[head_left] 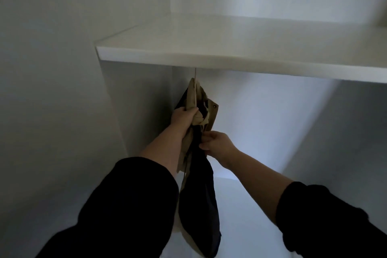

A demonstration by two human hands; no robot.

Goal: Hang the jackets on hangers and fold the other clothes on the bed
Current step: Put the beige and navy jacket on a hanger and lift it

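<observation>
Head view: jacket [198, 199], tan with dark lining, hangs just below the shelf [230, 54]. Left hand [184, 116]: fingers curled round the bunched collar. Right hand [217, 144]: fingers pinching the dark front. Hanging apparently near done; rail, bed and other clothes unseen.

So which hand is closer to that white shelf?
Left. The left hand grips the jacket high up, below the shelf; the right hand pinches it lower down.
</observation>
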